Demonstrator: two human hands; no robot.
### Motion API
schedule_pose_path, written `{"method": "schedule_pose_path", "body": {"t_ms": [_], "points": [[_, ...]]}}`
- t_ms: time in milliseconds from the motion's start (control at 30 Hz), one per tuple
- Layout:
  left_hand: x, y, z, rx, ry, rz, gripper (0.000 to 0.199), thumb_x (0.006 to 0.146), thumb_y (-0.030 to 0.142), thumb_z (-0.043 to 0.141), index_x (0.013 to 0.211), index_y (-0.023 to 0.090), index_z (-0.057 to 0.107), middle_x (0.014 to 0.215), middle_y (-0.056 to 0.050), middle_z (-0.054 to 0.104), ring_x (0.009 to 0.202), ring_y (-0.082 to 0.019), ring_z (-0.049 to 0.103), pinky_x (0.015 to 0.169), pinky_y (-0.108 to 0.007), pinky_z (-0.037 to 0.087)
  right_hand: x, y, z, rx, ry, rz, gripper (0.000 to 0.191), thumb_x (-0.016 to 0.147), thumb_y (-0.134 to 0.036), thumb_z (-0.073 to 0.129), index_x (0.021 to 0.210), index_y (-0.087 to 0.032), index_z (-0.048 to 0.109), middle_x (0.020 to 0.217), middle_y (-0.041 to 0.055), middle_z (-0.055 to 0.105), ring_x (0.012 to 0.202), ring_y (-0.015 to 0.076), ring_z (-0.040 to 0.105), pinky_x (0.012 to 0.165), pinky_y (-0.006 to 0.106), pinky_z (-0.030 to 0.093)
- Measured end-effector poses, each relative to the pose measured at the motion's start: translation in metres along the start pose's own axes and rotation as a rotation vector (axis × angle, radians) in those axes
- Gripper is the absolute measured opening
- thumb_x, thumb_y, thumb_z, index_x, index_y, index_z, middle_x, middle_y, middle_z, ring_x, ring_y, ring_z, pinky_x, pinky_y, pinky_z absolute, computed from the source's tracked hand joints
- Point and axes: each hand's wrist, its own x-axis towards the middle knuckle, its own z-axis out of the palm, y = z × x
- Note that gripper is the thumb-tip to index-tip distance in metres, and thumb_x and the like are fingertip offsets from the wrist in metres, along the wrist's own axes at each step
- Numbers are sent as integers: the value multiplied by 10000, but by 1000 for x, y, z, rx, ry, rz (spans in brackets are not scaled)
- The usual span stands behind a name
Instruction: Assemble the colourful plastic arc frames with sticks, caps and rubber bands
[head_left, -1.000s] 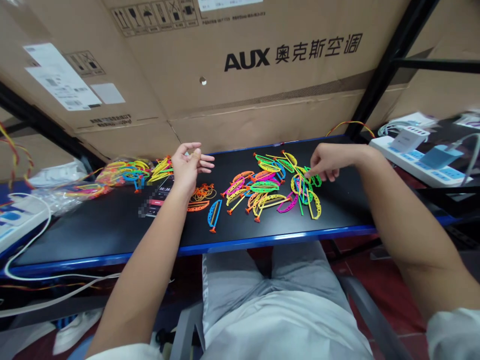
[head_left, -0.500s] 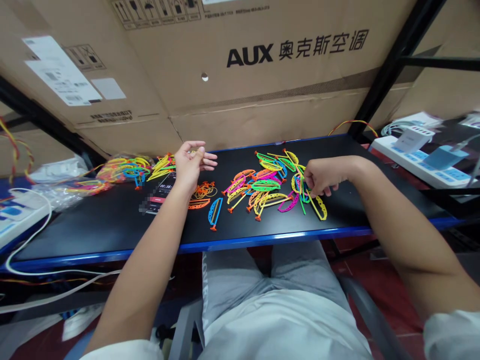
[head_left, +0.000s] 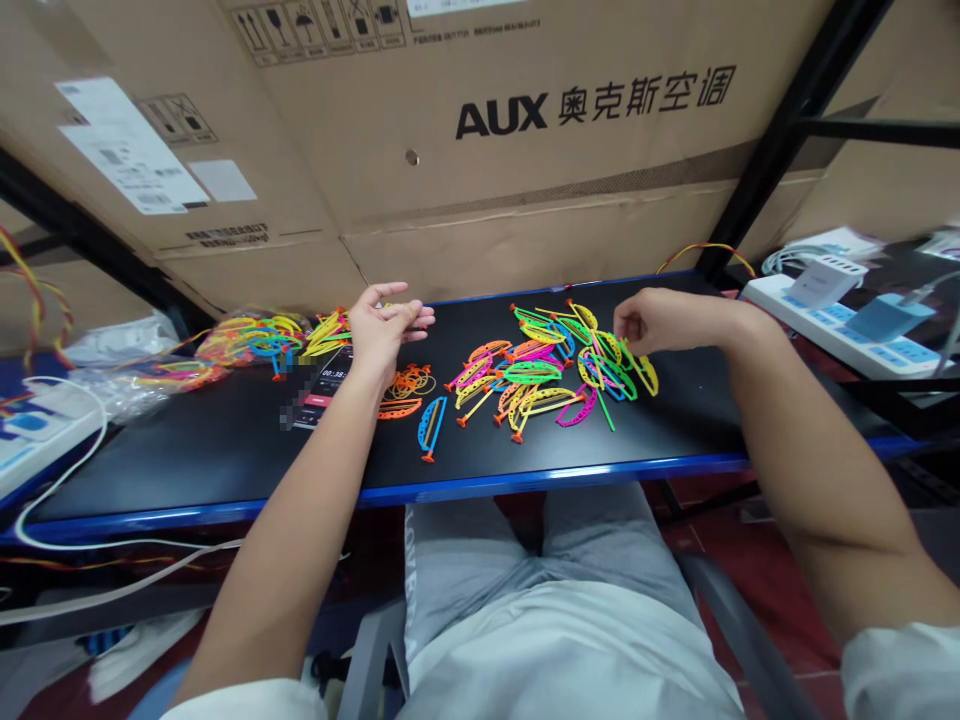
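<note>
Your bench [head_left: 570,478] faces AUX cartons [head_left: 420,220] racked on black steel shelving [head_left: 795,130]; red tile floor [head_left: 757,590] below.

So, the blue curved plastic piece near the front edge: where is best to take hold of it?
Pinch the blue curved plastic piece mid-arc, probably coming from the near side. It lies flat, apart from the pile, with bare black bench top there, so the thin arc stays reachable.

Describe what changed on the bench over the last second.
The right hand rose away from the right end of the neon plastic pieces, which now lie rearranged, a yellow piece sitting further back on the bench. The left hand stayed raised in about the same place, and the orange pieces beside it did not move.
</note>
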Motion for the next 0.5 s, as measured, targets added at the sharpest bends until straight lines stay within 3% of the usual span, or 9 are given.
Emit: {"method": "schedule_pose_path", "body": {"t_ms": [133,300,400,500], "points": [[0,0,0,-13,12,34,424,729,199,917,1081,209,680,791,-36,815,760,-204,811,569,-213,603,7,-4,1,57,224,-165,81,802,-192,673,815,-204,753,767,39,708,699,193,633,669,322,463],[-4,-1,5,7,-58,55,444,727,224,916,1102,198,679,812,-50,827,713,-204,804,554,-226,603,16,-28,20,165,501,-353,300,962,-273,551,1063,-183,819,910,91,670,745,191,600,724,331,477],[-7,-3,10,43,-130,66,503,727,292,923,1144,190,660,855,-64,838,696,-204,805,550,-233,606,18,-42,37,334,542,-449,392,1040,-334,475,1250,-188,772,926,73,649,693,163,609,682,306,481],[-11,-4,16,64,-233,89,581,699,366,942,1161,178,643,855,-64,841,674,-194,802,562,-231,611,21,-54,55,427,508,-496,413,1068,-317,443,1342,-171,715,791,20,648,540,120,518,595,276,425]]}}
